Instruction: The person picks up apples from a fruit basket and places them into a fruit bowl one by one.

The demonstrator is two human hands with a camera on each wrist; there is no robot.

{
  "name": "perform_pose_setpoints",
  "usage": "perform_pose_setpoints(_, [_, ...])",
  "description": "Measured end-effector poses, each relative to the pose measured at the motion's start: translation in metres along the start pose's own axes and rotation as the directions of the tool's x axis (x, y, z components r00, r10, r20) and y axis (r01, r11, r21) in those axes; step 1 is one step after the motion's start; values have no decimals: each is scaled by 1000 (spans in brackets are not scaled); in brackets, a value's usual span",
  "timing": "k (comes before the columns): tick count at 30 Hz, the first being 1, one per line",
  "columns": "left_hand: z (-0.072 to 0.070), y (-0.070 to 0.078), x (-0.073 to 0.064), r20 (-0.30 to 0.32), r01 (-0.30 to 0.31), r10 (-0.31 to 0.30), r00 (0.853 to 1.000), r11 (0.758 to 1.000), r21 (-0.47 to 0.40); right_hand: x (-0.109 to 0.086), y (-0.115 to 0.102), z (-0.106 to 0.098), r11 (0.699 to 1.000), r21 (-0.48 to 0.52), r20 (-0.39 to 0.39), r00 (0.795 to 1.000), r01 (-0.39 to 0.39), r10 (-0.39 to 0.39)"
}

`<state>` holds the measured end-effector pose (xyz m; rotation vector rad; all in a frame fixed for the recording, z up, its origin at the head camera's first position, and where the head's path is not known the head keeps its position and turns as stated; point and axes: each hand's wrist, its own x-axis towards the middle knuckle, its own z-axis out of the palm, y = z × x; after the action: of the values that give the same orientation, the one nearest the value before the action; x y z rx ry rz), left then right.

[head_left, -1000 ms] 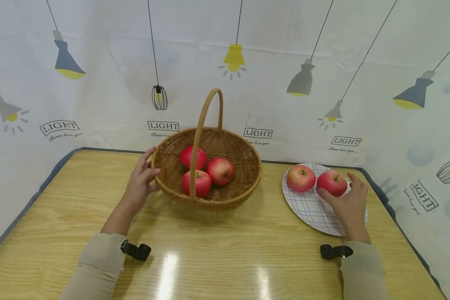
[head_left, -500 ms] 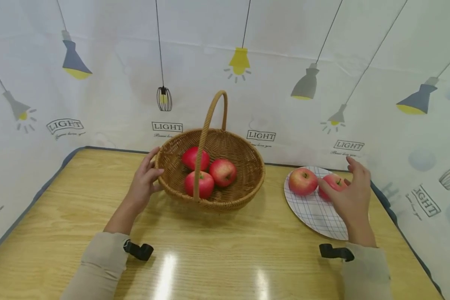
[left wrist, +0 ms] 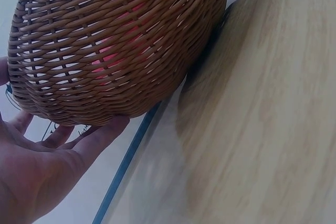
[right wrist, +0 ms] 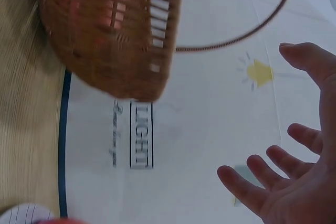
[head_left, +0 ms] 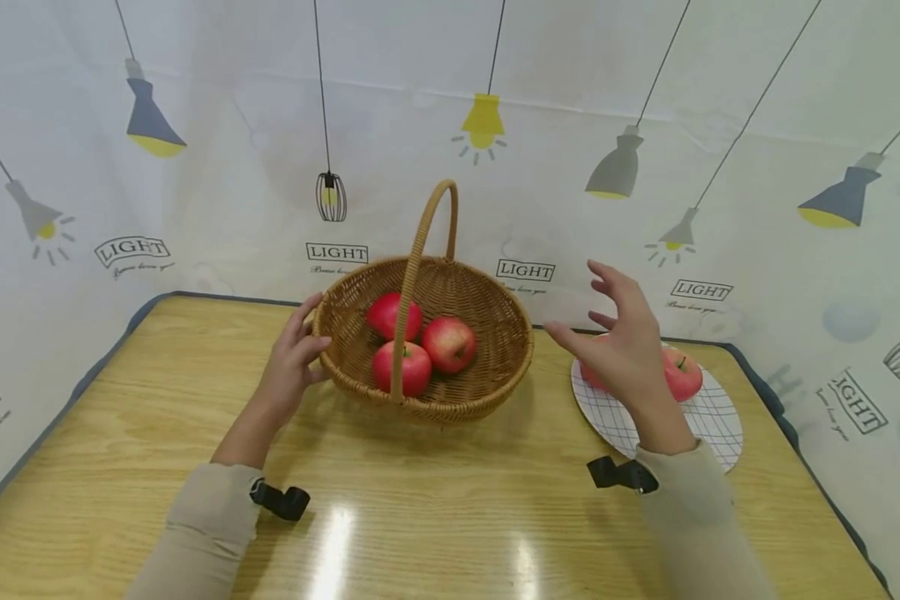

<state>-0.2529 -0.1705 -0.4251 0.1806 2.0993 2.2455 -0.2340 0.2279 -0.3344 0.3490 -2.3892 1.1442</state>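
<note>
A wicker basket with a tall arched handle stands at the back of the table, three red apples inside. My left hand holds the basket's left side, thumb at the rim and fingers against the outer wall; the left wrist view shows the fingers under the woven side. Right of the basket, my right hand is raised with fingers spread and nothing in them. Behind it lies a checked plate with two apples: one shows well, the other is mostly hidden by the hand.
The wooden table has a dark blue edge along its back and sides. Directly behind it hangs a white cloth printed with lamps. A black strap mount sits on each sleeve.
My right hand has let go of the right-hand apple on the plate, lifted, and moved left toward the basket. My left hand stays at the basket. The head view has shifted slightly.
</note>
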Motion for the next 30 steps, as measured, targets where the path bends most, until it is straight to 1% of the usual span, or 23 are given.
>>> perform_pose_setpoints(6, [2,0,2,-1,0,0,1000,1000,-14,11,-19,26,998,14,73,995,69,-69])
perform_pose_setpoints(9, [3,0,2,-1,-4,4,1000,1000,-19,17,-25,38,997,19,114,990,75,-77])
perform_pose_setpoints(14, [3,-1,1,-10,-7,7,1000,1000,-26,27,-32,59,998,34,207,977,50,-56])
perform_pose_setpoints(23, [2,-1,0,-11,-6,5,1000,1000,-12,47,-32,85,1000,-30,321,947,8,2])
perform_pose_setpoints(30, [2,0,1,-7,-6,6,1000,1000,-17,61,-23,105,997,-76,409,912,34,0])
